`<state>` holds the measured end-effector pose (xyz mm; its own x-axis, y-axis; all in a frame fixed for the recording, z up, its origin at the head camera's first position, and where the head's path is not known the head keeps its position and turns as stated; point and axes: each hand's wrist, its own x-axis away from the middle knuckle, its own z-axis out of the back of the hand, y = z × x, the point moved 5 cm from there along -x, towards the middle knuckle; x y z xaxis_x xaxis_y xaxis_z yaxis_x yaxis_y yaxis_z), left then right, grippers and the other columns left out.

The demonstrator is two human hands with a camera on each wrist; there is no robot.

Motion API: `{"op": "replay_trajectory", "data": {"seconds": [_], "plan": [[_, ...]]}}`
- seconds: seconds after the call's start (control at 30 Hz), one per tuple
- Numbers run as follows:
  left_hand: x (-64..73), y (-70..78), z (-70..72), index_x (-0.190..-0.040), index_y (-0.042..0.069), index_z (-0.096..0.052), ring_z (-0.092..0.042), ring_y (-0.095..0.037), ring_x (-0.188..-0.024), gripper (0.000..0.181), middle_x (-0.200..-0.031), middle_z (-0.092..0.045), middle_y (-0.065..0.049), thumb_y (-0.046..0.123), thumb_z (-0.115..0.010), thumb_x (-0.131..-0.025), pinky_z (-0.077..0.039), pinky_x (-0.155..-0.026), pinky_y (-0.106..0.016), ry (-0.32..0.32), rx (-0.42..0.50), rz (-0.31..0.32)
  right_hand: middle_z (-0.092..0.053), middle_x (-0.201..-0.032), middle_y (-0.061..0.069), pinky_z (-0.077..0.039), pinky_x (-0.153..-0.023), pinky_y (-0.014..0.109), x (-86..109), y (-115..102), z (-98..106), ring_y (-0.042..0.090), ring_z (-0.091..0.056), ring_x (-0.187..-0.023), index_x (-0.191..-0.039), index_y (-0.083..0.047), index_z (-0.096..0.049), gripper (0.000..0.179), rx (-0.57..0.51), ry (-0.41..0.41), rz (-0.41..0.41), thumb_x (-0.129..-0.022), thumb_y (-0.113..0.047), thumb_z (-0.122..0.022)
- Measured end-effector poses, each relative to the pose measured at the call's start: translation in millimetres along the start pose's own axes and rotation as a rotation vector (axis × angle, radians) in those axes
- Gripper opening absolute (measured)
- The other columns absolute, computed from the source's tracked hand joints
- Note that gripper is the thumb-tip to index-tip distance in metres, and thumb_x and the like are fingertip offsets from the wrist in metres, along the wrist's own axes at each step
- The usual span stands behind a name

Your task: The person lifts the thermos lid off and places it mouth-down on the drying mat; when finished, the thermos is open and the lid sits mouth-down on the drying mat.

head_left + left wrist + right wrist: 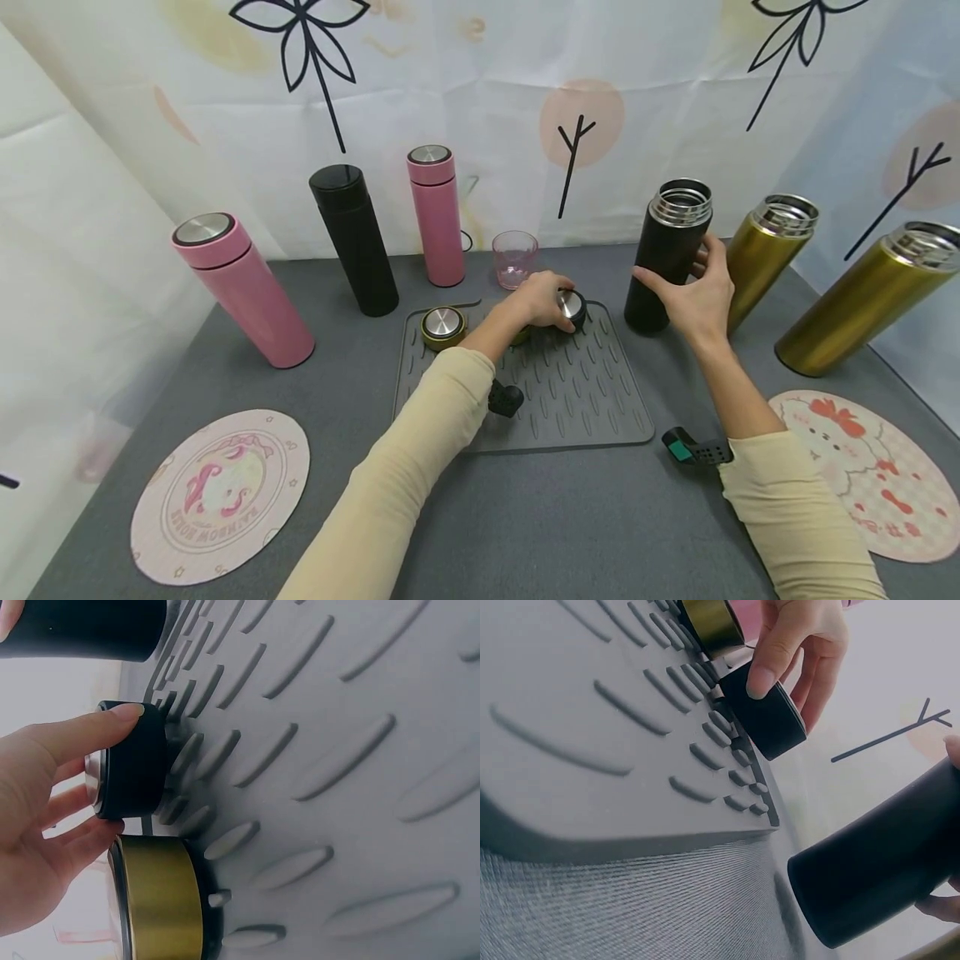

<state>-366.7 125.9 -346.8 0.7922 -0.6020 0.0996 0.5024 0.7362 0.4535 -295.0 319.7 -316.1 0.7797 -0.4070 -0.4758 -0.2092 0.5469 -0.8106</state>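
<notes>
Between the thumb and fingers of the left hand (543,300), we see a short, round black lid (573,305), its silvery disc facing up and its side wall pinched. Within the curve of the right hand (697,292), we find a tall, upright matte black bottle (671,246), lidless, its open mouth and bare steel neck above the fingers, its base below them, the lid apart from it on the thumb's side
</notes>
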Motion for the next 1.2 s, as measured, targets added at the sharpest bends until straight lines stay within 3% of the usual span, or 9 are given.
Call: {"op": "replay_trajectory", "data": {"seconds": [0.33, 0.8, 1.2], "plan": [[-3.0, 2.3, -3.4, -0.139, 0.008, -0.050, -0.054, -0.021, -0.109, 0.067, -0.132, -0.053, -0.007, 0.026, -0.079, -0.081, -0.046, -0.083, -0.029, -0.020, -0.031, 0.004, -0.054, -0.126, 0.012, -0.045, -0.089, 0.044, -8.0, 7.2, -11.2, 0.028, -0.056, -0.109, -0.141, -0.018, -0.042, 0.080, 0.004, 0.011, -0.006, -0.073, -0.027, -0.083], [-3.4, 5.6, -5.9, -0.140, 0.011, -0.049, -0.051, -0.020, -0.116, 0.066, -0.136, -0.051, -0.006, 0.027, -0.077, -0.082, -0.045, -0.086, -0.027, -0.031, -0.022, 0.051, -0.053, -0.127, 0.010, -0.043, -0.095, 0.040, -38.2, 12.9, -30.2, 0.025, -0.055, -0.111, -0.143, -0.022, -0.038, 0.082, 0.022, 0.024, -0.085, -0.074, -0.039, -0.080], [-0.9, 8.5, -7.3, -0.139, 0.010, -0.050, -0.053, -0.020, -0.112, 0.065, -0.133, -0.053, -0.006, 0.028, -0.077, -0.082, -0.046, -0.085, -0.029, -0.022, -0.035, 0.064, -0.048, -0.133, 0.011, -0.039, -0.099, 0.041, -57.7, 19.0, -36.8, 0.025, -0.048, -0.117, -0.145, -0.024, -0.033, 0.082, 0.025, 0.001, -0.149, -0.078, -0.044, -0.075]]}}
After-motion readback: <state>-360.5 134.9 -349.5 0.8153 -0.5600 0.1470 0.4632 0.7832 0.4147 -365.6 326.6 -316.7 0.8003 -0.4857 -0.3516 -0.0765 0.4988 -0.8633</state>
